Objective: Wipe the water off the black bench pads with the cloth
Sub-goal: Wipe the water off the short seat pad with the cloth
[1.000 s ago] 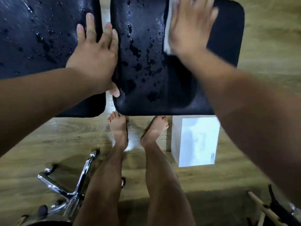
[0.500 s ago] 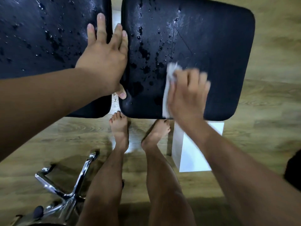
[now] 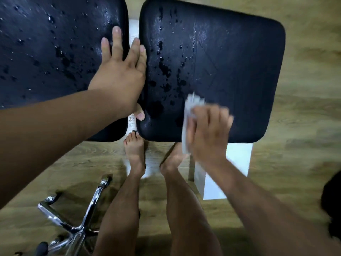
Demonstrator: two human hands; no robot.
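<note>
Two black bench pads lie side by side. The left pad (image 3: 46, 52) is dotted with water drops. The right pad (image 3: 230, 61) has drops on its left half, while its right half looks smeared and mostly dry. My left hand (image 3: 118, 78) lies flat, fingers apart, across the gap between the pads, thumb on the right pad's edge. My right hand (image 3: 208, 130) presses a white cloth (image 3: 188, 115) onto the right pad's near edge; the cloth sticks out past my fingers on the left. Motion blurs this hand.
A white box (image 3: 238, 163) stands on the wooden floor under the right pad's near edge. My bare feet (image 3: 135, 150) are just below the pads. A chrome chair base (image 3: 73, 218) sits at the lower left. Something dark (image 3: 332, 206) is at the right edge.
My right hand has dragged the cloth from the far end of the right pad down to its near edge. My left hand has kept its place between the pads.
</note>
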